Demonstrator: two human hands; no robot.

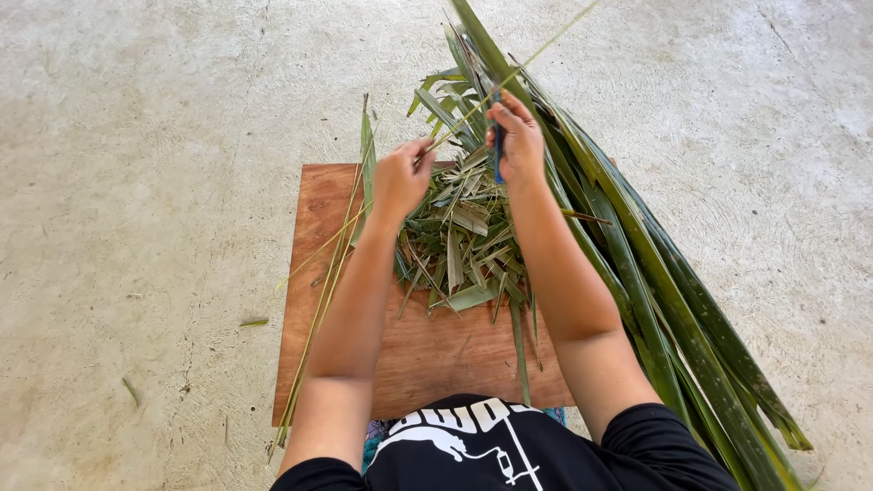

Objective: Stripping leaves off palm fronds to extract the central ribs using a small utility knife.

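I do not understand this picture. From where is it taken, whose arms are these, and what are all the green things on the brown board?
There is one picture, taken by a camera worn on a person's head and looking straight down, so the two arms reaching forward are that person's own. There is no machine; the work is done with bare hands.

On the concrete floor lies a brown wooden board. In its middle sits a pile of short cut leaf pieces. To the right lies a bundle of long green leaves, reaching past the board. Along the board's left edge lie a few thin pale leaf ribs.

The left hand pinches one thin rib, which runs up to the right. The right hand grips a small tool with a blue handle against that rib; its blade is hidden.
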